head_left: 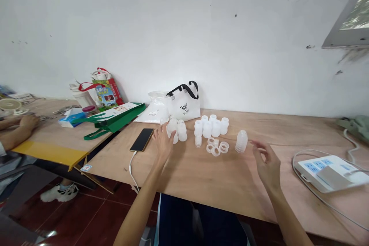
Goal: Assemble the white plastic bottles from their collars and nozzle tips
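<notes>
My left hand [163, 141] is at the left side of a small group of white translucent plastic cups [182, 130], its fingers spread. Whether the fingertips touch the nearest cup, I cannot tell. My right hand [266, 161] hangs just right of a lone translucent ribbed cup [241, 141], fingers loosely curved and apart, holding nothing. Between the hands stands a larger group of white translucent cups [215, 128]. In front of it are a small ribbed clear piece [198, 141] and several translucent rings [223, 147] lying on the wooden table [196, 175].
A phone [142, 140] on a white cable lies left of my left hand. Behind the cups stand a white bag [184, 105] and a plastic packet [155, 111]. A white device [331, 173] with cables is at right. Another person's hand [29, 122] rests on the left table.
</notes>
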`<state>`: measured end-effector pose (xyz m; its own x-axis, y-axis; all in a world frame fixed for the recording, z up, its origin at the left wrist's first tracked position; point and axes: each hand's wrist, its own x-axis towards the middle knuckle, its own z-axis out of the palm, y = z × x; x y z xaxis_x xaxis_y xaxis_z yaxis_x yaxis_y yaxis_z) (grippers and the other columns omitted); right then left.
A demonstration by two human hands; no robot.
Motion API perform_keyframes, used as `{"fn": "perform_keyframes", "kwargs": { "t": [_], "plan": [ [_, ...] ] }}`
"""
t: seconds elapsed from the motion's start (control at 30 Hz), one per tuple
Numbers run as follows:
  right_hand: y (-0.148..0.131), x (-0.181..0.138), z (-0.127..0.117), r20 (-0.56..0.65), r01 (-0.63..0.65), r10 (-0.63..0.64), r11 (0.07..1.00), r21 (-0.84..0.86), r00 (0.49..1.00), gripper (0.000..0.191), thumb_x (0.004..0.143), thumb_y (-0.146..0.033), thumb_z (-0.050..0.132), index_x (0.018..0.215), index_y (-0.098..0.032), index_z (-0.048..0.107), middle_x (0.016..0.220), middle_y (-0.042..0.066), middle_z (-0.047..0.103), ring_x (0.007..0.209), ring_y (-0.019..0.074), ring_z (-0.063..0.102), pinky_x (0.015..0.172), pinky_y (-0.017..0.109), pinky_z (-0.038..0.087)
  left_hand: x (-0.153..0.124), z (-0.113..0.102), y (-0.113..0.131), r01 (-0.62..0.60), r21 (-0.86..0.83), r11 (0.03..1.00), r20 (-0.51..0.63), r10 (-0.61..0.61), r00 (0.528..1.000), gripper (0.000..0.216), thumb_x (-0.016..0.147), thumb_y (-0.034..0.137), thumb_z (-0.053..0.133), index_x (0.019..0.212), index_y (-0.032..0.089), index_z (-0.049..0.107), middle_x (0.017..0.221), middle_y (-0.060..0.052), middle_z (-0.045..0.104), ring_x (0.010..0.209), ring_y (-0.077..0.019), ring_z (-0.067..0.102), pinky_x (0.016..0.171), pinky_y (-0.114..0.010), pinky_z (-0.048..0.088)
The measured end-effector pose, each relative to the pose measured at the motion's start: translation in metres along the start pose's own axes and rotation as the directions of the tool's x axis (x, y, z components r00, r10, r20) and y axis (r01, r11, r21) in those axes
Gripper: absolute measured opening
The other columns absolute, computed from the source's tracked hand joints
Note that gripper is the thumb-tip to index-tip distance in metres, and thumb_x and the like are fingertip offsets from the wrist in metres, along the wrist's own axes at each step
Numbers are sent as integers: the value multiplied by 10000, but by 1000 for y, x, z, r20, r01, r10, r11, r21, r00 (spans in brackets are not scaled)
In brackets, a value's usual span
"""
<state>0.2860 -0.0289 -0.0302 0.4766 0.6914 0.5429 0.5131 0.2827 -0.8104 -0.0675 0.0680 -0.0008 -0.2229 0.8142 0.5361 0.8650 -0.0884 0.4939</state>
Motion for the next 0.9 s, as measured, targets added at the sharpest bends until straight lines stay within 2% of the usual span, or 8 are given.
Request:
{"fn": "perform_keyframes", "kwargs": {
  "t": [0.13, 0.23, 0.3, 0.4, 0.6, 0.67, 0.8, 0.9],
  "plan": [
    [-12, -27, 5, 148, -104, 102, 995, 5, 984, 361, 938, -533, 563, 1092, -238, 702, 1107, 90, 746, 946, 258, 687, 787, 364, 532, -28, -19, 14, 11, -244, 970, -92, -34, 995, 449, 965, 450, 580, 1355, 228, 555, 1321, -127, 644, 1231, -348, 534, 1064, -530, 402],
    [-33, -43, 9, 431, -106, 67, 992, 68, 900, 375, 969, -538, 557, 1219, -279, 664, 1216, 68, 725, 1075, 256, 676, 939, 399, 525, -61, -31, 34, 98, -581, 808, 132, -26, 991, 533, 928, 468, 648, 1386, 248, 487, 1329, -111, 615, 1060, -262, 636, 930, -424, 510],
    [-50, -51, 12, 607, -81, 16, 994, 80, 795, 438, 975, -536, 570, 1355, -318, 591, 1369, 54, 657, 1216, 261, 622, 1037, 424, 486, -83, -35, 48, 222, -735, 640, 385, 126, 914, 511, 903, 448, 700, 1325, 250, 489, 1305, -99, 630, 1049, -234, 659, 925, -392, 528],
    [-69, -59, 14, 766, -113, 26, 992, 61, 642, 501, 952, -551, 619, 1396, -329, 547, 1395, 48, 632, 1223, 273, 613, 1012, 419, 500, -107, -38, 63, 363, -781, 507, 552, 292, 781, 490, 855, 412, 781, 1226, 255, 503, 1259, -83, 666, 1103, -236, 669, 958, -379, 522],
    [-74, -59, 14, 890, -246, 32, 965, 90, 455, 372, 909, -561, 668, 1133, -264, 649, 1036, 8, 714, 910, 222, 658, 787, 325, 503, -110, -53, 67, 387, -789, 478, 598, 448, 665, 451, 975, 451, 631, 1383, 281, 546, 1413, -114, 624, 1328, -277, 564, 1079, -414, 463],
    [-74, -60, 15, 883, -188, 44, 981, 50, 468, 320, 915, -525, 663, 1110, -272, 644, 1025, 1, 711, 902, 219, 651, 773, 323, 489, -109, -53, 66, 384, -771, 509, 614, 428, 664, 401, 983, 483, 602, 1309, 252, 621, 1300, -114, 693, 1231, -277, 631, 1027, -398, 492],
    [-75, -67, 20, 824, 21, 61, 996, -88, 564, 242, 907, -417, 664, 1109, -294, 613, 1045, -6, 716, 934, 235, 653, 804, 356, 479, -113, -39, 66, 389, -698, 602, 619, 233, 750, 373, 943, 518, 640, 1165, 219, 627, 1085, -84, 756, 1032, -250, 707, 886, -355, 530],
    [-74, -70, 23, 794, 115, 23, 986, -117, 607, 239, 897, -367, 655, 1118, -292, 600, 1071, 4, 714, 978, 251, 657, 811, 369, 489, -112, -32, 65, 408, -665, 626, 612, 145, 777, 399, 926, 537, 652, 1152, 211, 605, 971, -68, 763, 954, -245, 717, 856, -360, 537]
  ]
}}
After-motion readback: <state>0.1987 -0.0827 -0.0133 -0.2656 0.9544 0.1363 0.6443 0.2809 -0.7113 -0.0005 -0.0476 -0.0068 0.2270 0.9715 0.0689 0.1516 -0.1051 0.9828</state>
